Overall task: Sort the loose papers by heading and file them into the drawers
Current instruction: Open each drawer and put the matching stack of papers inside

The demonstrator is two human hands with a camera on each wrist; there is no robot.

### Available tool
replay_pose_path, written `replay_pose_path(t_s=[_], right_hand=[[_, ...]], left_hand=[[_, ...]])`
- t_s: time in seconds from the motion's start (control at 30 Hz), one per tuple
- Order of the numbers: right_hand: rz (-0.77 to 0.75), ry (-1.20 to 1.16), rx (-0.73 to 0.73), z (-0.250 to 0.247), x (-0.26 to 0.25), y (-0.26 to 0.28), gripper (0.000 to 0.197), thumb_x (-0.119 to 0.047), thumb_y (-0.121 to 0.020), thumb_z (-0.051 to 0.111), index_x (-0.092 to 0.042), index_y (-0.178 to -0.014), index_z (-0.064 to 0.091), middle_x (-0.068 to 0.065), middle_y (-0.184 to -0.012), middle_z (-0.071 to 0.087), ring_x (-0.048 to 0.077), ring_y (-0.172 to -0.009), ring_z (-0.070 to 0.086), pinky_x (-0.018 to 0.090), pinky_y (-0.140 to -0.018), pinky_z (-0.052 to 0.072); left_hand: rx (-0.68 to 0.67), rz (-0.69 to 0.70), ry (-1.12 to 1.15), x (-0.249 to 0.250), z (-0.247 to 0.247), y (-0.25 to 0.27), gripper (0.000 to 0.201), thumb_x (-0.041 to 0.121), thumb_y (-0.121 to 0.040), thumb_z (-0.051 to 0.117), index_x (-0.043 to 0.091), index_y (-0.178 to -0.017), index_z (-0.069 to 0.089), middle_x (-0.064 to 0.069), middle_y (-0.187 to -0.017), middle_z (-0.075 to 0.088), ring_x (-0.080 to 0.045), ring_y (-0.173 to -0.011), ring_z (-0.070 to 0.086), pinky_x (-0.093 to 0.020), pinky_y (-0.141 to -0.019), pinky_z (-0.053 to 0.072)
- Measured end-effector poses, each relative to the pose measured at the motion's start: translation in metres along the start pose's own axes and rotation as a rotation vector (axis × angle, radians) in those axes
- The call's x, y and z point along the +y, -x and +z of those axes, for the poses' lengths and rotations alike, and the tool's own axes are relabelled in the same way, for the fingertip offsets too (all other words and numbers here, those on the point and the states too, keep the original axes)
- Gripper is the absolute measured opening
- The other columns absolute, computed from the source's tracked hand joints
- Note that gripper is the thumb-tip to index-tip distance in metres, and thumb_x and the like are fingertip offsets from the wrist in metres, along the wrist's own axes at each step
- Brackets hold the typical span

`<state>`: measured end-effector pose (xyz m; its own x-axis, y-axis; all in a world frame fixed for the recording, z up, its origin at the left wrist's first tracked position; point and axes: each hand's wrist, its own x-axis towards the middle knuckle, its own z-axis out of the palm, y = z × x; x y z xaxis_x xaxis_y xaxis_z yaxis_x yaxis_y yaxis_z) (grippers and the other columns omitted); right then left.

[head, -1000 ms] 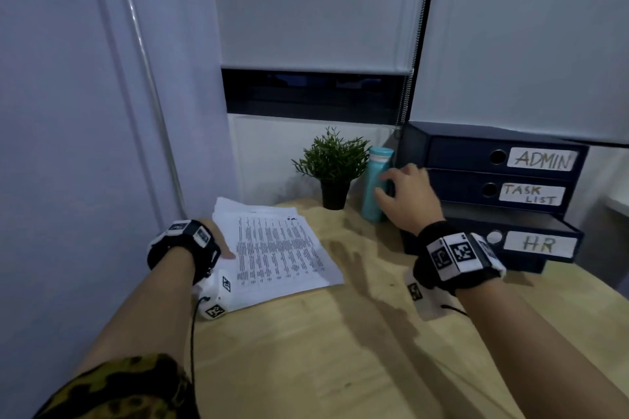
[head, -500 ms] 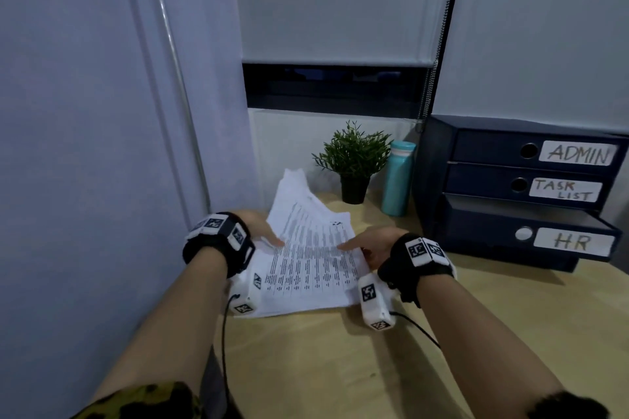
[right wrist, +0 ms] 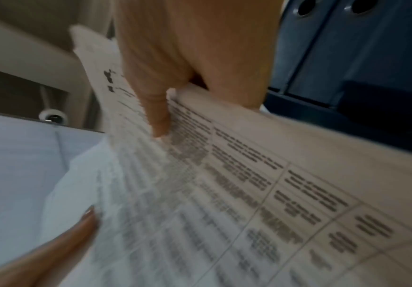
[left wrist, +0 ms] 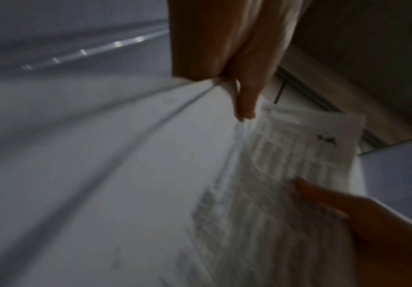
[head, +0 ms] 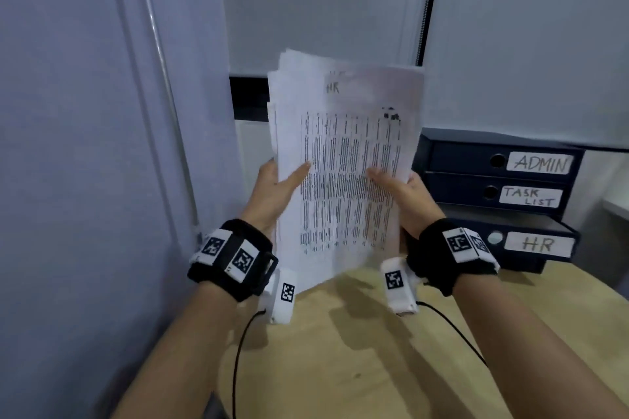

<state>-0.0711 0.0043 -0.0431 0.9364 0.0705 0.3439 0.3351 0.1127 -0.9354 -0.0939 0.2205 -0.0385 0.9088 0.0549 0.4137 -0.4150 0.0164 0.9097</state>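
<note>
A stack of printed papers [head: 343,160] stands nearly upright above the wooden desk, its front sheet headed "HR" in handwriting. My left hand [head: 279,187] grips the stack's left edge, thumb across the front. My right hand [head: 401,187] grips the right edge the same way. In the left wrist view the papers [left wrist: 273,194] fan out below my left thumb [left wrist: 245,104]. The right wrist view shows the printed sheets [right wrist: 224,194] pinched under my right thumb [right wrist: 158,116]. A dark blue drawer unit [head: 459,160] stands at the right, labelled ADMIN, TASK LIST and HR; the HR drawer [head: 531,241] is pulled partly out.
The wooden desk [head: 357,367] stretches below the papers. A grey wall [head: 85,146] runs close along the left side. Roller blinds [head: 323,3] hang behind, with a bead chain [head: 427,3] between them. The stack hides whatever stands at the back of the desk.
The right hand left the bottle by the drawer unit and joined the left at the stack. Both hands lifted the papers off the desk and tilted them upright.
</note>
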Motion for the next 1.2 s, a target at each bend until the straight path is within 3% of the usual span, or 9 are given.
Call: replay_pose_path(t_s=[0.1,0.27,0.4,0.5,0.6,0.77,0.9,1.03,1.2], right_hand=[[-0.091,0.045,0.049,0.005,-0.020,-0.001,0.041,-0.022,-0.093,0.062,-0.010,-0.131,0.054,0.007,-0.119,0.067,0.020,-0.107,0.066,0.037,-0.093,0.054],[-0.173,0.044,0.016,-0.003,-0.038,0.007,0.044,-0.028,-0.086,0.069,-0.011,-0.125,0.059,0.005,-0.117,0.070,0.019,-0.106,0.067,0.035,-0.089,0.055],[-0.055,0.016,-0.054,-0.021,-0.027,0.011,0.052,-0.036,-0.084,0.067,-0.014,-0.129,0.055,0.005,-0.122,0.066,0.023,-0.112,0.064,0.039,-0.091,0.052],[0.133,0.027,-0.203,-0.026,-0.009,0.023,0.050,-0.038,-0.086,0.065,-0.018,-0.130,0.051,0.003,-0.123,0.065,0.019,-0.110,0.064,0.031,-0.084,0.053],[0.141,0.006,-0.181,-0.012,0.004,0.034,0.039,-0.027,-0.084,0.065,-0.018,-0.121,0.057,0.005,-0.111,0.070,0.022,-0.100,0.069,0.031,-0.076,0.058],[-0.085,0.055,0.037,-0.015,-0.021,0.022,0.032,-0.025,-0.093,0.060,-0.014,-0.123,0.060,0.004,-0.115,0.069,0.017,-0.104,0.067,0.035,-0.091,0.053],[-0.155,0.056,0.061,-0.021,-0.036,0.020,0.034,-0.021,-0.086,0.068,-0.011,-0.118,0.062,0.004,-0.108,0.072,0.017,-0.099,0.070,0.033,-0.085,0.056],[-0.146,0.084,-0.003,-0.016,-0.037,0.021,0.037,-0.019,-0.087,0.068,-0.007,-0.122,0.060,0.009,-0.111,0.071,0.020,-0.101,0.069,0.032,-0.083,0.057],[-0.125,0.104,0.007,-0.019,-0.043,0.018,0.032,-0.019,-0.090,0.064,-0.006,-0.118,0.060,0.009,-0.111,0.071,0.017,-0.099,0.070,0.025,-0.077,0.057]], left_hand=[[0.076,0.153,-0.043,0.009,0.022,0.007,0.026,0.028,-0.089,0.065,0.018,-0.113,0.061,0.007,-0.106,0.067,-0.007,-0.100,0.064,-0.026,-0.093,0.050],[0.055,0.198,0.009,0.012,0.017,0.003,0.051,0.042,-0.061,0.082,0.025,-0.105,0.063,0.004,-0.104,0.072,-0.008,-0.096,0.069,-0.025,-0.084,0.056],[-0.038,-0.004,0.022,-0.006,0.006,-0.001,0.078,0.061,-0.048,0.083,0.025,-0.113,0.061,0.003,-0.110,0.071,-0.015,-0.104,0.066,-0.042,-0.097,0.050],[-0.172,-0.207,0.030,-0.027,0.005,0.007,0.102,0.066,-0.034,0.087,0.022,-0.122,0.056,-0.003,-0.116,0.068,-0.024,-0.110,0.063,-0.053,-0.100,0.044],[-0.212,-0.149,-0.021,-0.029,0.019,0.012,0.085,0.056,-0.040,0.088,0.024,-0.113,0.060,0.003,-0.104,0.072,-0.013,-0.099,0.069,-0.037,-0.089,0.053],[0.059,-0.026,0.005,-0.012,0.029,0.004,0.052,0.028,-0.071,0.081,0.013,-0.114,0.058,0.000,-0.106,0.068,-0.013,-0.095,0.067,-0.025,-0.081,0.053],[-0.016,0.050,0.061,0.011,0.027,0.006,0.052,0.033,-0.061,0.081,0.015,-0.108,0.065,-0.003,-0.103,0.072,-0.014,-0.091,0.071,-0.029,-0.080,0.057],[-0.080,0.106,0.050,0.029,0.036,0.002,0.051,0.035,-0.060,0.080,0.017,-0.105,0.065,0.000,-0.097,0.073,-0.010,-0.085,0.072,-0.021,-0.069,0.057],[-0.046,0.068,-0.008,0.023,0.034,-0.012,0.049,0.028,-0.069,0.079,0.008,-0.111,0.062,-0.006,-0.102,0.071,-0.019,-0.094,0.070,-0.032,-0.084,0.056]])
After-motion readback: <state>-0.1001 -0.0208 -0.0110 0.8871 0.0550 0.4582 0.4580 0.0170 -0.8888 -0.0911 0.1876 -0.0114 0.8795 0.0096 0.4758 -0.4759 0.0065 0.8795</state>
